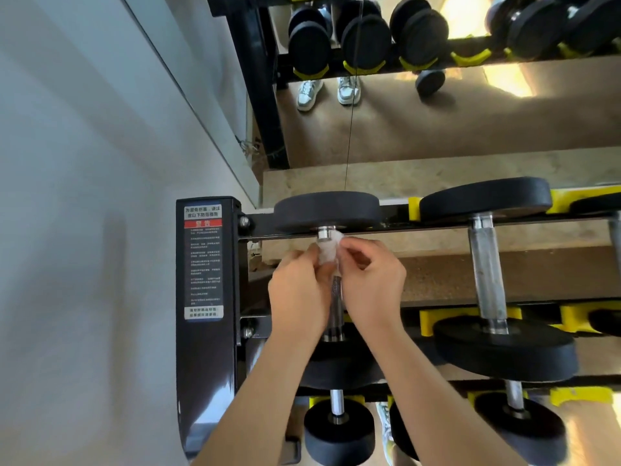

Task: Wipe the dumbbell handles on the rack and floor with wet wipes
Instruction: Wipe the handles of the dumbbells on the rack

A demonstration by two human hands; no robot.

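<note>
Beside the rack post (205, 364), the left hand (299, 290) pinches 1 wet wipe (327, 252) wrapped round the far end of the leftmost dumbbell handle (336, 297). The right hand (373, 284) pinches its other edge. This is the wiping step (likely early). The next move calls for sliding the wipe down the knurling. The neighbouring dumbbell (487, 274) sits well apart and is no obstacle.

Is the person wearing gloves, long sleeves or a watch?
No. The left hand and the right hand have no gloves, and no rings show. The forearms are uncovered too: no sleeves, watch or bands in view.
</note>
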